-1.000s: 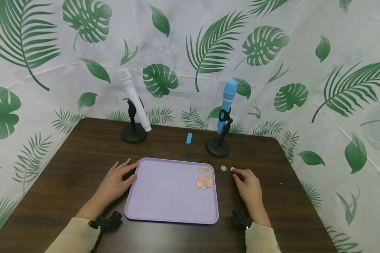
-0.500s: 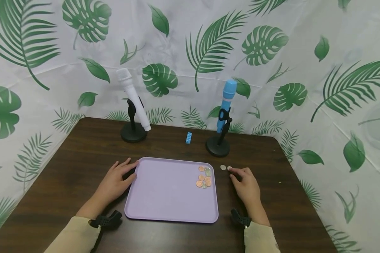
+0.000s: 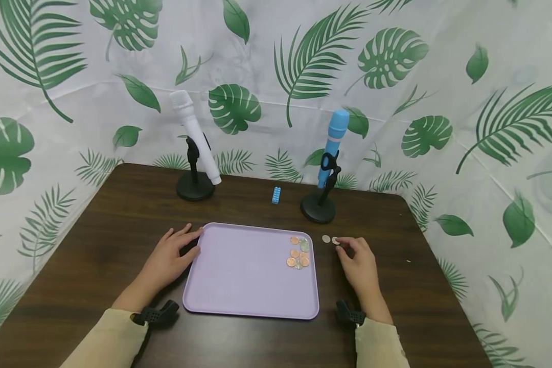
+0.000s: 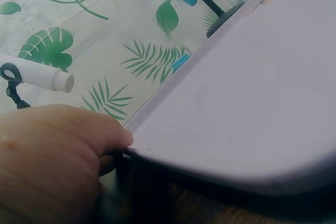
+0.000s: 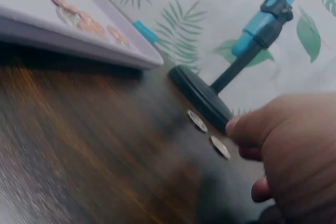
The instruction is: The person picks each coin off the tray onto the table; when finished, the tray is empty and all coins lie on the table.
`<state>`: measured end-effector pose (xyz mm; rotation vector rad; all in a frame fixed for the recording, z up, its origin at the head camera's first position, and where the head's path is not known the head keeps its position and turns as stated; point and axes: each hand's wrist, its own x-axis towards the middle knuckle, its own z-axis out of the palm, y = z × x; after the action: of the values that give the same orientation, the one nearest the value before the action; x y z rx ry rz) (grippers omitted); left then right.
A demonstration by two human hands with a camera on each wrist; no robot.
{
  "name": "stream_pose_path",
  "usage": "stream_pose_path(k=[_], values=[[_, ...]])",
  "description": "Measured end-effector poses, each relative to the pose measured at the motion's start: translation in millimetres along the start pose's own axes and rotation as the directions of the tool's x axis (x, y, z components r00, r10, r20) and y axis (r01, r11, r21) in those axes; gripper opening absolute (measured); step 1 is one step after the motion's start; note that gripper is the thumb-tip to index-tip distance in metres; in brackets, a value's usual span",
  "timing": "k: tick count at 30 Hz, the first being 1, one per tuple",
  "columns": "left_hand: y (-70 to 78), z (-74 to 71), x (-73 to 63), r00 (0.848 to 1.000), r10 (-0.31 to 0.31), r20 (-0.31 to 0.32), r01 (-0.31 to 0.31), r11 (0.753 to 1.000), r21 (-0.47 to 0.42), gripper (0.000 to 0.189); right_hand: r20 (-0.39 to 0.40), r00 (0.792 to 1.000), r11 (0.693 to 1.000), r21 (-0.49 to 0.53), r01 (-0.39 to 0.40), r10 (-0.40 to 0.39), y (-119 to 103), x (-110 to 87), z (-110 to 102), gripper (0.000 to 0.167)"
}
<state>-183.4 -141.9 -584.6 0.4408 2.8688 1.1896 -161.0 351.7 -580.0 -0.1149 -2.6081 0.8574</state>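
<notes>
I see the left hand (image 3: pixel 166 259) spread, its thumb and forefinger apart and touching the near side of the purple tray (image 3: pixel 250 273). The right hand (image 3: pixel 360 263) has its forefinger and thumb parted at a silver coin (image 5: pixel 219 147), which lies flat; I can't tell whether skin meets metal. Just inward of that fingertip lies a second silver coin (image 3: pixel 326 238), also flat. The tray sits between the hands, its long axis running from left hand toward right; copper coins (image 3: pixel 291 262) lie at its right-hand side. Coin markings are too small for me to read. Beyond the left hand, a white microphone (image 3: pixel 196 138) tips its head up-left; beyond the right, a blue microphone (image 3: pixel 338 124) leans up-right.
</notes>
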Motion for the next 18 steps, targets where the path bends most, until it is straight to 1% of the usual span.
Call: stream_pose_path(k=[2,4,6,9,13,18], values=[[0.0,-0.9,-1.0,1.0,-0.003,0.002,0.003,1.0,0.0,0.055,-0.019,1.0,0.996,0.082,0.019,-0.017,-6,-0.4,2,0.014],[0.2,-1.5,-2.0,1.0,-0.006,0.002,0.006,1.0,0.0,0.055,-0.026,0.999,0.989,0.138,0.044,-0.041,-11,-1.3,3,0.013],[0.1,-1.4,-2.2,1.0,-0.005,-0.004,0.005,1.0,0.003,0.055,-0.021,0.998,0.983,0.169,0.066,-0.063,-17,-2.3,5,0.012],[1.1,-1.4,-1.3,1.0,0.002,-0.012,-0.001,1.0,0.007,0.054,-0.009,0.995,0.978,0.183,0.097,-0.097,-23,-4.0,7,0.012],[3.1,-2.3,0.7,1.0,0.007,-0.009,-0.007,1.0,0.007,0.054,0.053,0.99,0.976,0.182,0.122,-0.134,-30,-8.1,10,0.014],[2.2,-1.2,1.7,1.0,-0.002,-0.008,0.002,1.0,-0.003,0.054,0.177,0.967,0.967,0.208,0.147,-0.185,-38,-13.7,18,0.015]])
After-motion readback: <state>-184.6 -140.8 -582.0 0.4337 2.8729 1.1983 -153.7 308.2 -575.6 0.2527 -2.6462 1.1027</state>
